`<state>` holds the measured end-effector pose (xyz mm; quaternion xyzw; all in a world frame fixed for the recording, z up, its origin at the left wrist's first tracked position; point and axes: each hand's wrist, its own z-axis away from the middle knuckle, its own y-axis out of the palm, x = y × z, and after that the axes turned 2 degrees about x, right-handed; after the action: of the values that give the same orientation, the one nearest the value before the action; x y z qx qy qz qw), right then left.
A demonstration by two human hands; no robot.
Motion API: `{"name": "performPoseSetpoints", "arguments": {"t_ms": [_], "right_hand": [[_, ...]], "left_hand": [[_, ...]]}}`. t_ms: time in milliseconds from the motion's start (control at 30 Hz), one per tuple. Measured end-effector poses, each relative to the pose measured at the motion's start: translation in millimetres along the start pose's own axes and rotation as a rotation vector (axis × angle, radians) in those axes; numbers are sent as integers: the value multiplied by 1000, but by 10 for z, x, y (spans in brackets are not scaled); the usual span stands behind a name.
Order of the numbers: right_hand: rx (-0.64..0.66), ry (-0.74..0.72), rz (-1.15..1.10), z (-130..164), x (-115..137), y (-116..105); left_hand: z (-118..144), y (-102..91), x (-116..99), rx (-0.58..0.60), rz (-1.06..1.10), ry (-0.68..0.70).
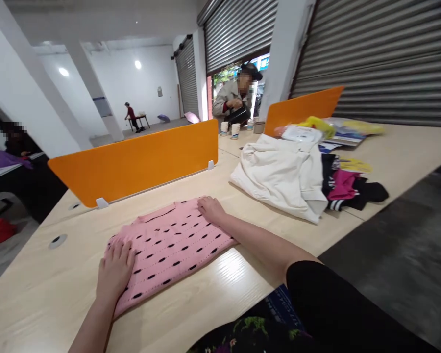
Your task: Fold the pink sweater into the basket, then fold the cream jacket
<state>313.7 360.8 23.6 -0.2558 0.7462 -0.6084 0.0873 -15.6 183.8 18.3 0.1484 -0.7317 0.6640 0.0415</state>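
Left hand: laid flat, fingers spread wide, on the near-left corner of the pink top; nothing is gripped. The palm appears to be pressed down so that the cloth is kept flat and smooth.

Right hand: laid flat, fingers together, on the far-right corner of the top; nothing is gripped. The opposite corner is pinned, so the cloth seems to be held taut between both hands.

Pink top: knit, with black oval dots, folded into a rough rectangle, spread on the desk just in front of the person.

Desk: pale wood grain, long, with a cable hole at left and an orange divider clipped upright along the middle.

Clothes pile: a cream jacket to the right, well apart from the top, touching dark and magenta garments; probably kept aside as stock.

Further off: bags and papers, paper cups, a second divider.

Room: white walls, grey roller shutters, ceiling lights. A person with a kettle is seen at the desk end; another stands at a distant table.
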Motion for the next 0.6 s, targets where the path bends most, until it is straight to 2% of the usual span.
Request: {"name": "performPoseSetpoints", "arguments": {"t_ms": [100, 233, 300, 333, 467, 600], "right_hand": [[19, 89, 60, -92, 26, -33], [15, 155, 89, -253, 27, -113], [-6, 176, 101, -289, 14, -143], [-13, 181, 103, -286, 5, -148], [-18, 150, 83, -184, -7, -145], [-54, 110, 60, -113, 185, -227]], "left_hand": [[-55, -4, 67, 33, -38, 18], [-191, -47, 133, 200, -39, 75], [-243, -61, 119, 254, -41, 58], [-254, -60, 98, 236, -46, 25], [-219, -55, -3, 42, -92, -89], [-245, -242, -115, 119, -70, -87]]}}
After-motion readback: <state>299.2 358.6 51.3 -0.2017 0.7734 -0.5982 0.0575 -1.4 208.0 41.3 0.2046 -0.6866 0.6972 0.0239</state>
